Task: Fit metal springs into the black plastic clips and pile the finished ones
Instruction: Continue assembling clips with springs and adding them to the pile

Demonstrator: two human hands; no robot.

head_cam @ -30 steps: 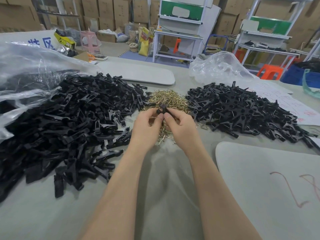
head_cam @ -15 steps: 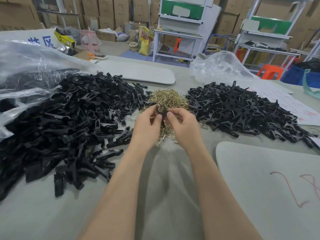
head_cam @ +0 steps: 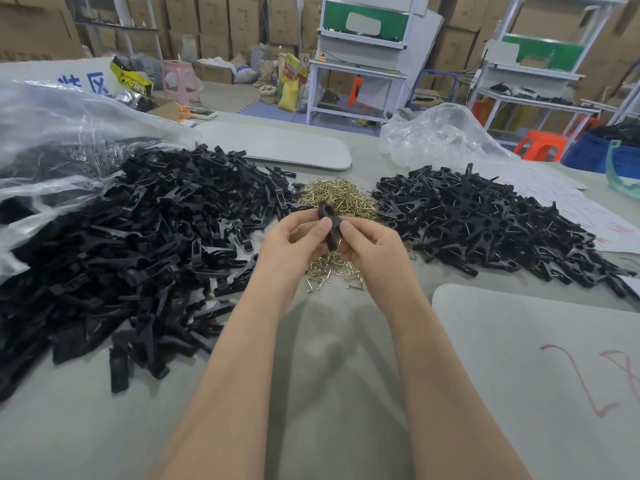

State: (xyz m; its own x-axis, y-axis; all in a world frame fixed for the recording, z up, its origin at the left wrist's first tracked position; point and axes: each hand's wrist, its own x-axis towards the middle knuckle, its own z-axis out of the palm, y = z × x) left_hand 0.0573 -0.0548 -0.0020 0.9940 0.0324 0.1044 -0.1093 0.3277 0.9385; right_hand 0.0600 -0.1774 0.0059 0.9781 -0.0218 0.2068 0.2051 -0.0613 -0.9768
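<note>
Left hand and right hand pinch one clip before blue "区" lettering.

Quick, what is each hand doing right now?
Left hand: holding the black clip.
Right hand: holding the same clip.

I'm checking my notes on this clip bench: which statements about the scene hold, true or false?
1. The left hand and the right hand both hold one black clip. True.
2. The brass springs lie to the right of both black piles. False: they lie between the left pile and the right pile.
3. The left pile is bigger than the right pile. True.
4. The grey board beside the right arm bears blue marks. False: the marks are red.
</note>
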